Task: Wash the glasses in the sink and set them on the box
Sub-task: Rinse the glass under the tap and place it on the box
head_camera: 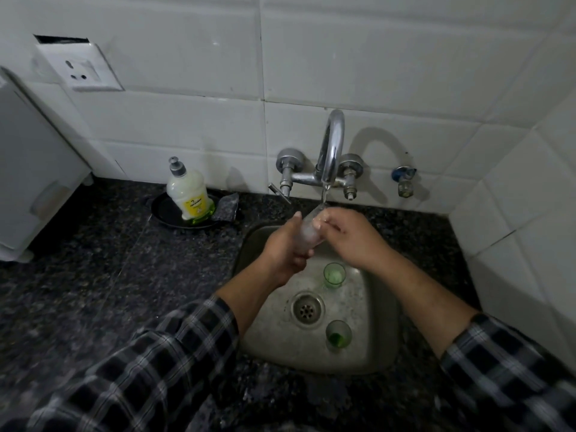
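A clear glass (309, 229) is tilted under the running tap (332, 151), over the steel sink (367, 344). My left hand (285, 247) grips its lower body. My right hand (346, 236) holds its upper part, fingers at the rim. Two small green-tinted glasses stand upright in the sink: one (334, 275) just below my hands, another (338, 335) near the front, right of the drain (307, 310). A white box (28, 169) stands on the counter at the far left.
A dish-soap bottle (188, 191) leans in a black dish (165, 213) with a scrub pad (226, 207) behind the sink's left corner. Dark granite counter (109, 275) surrounds the sink. A wall socket (78, 68) sits above the box. A small valve (404, 179) is right of the tap.
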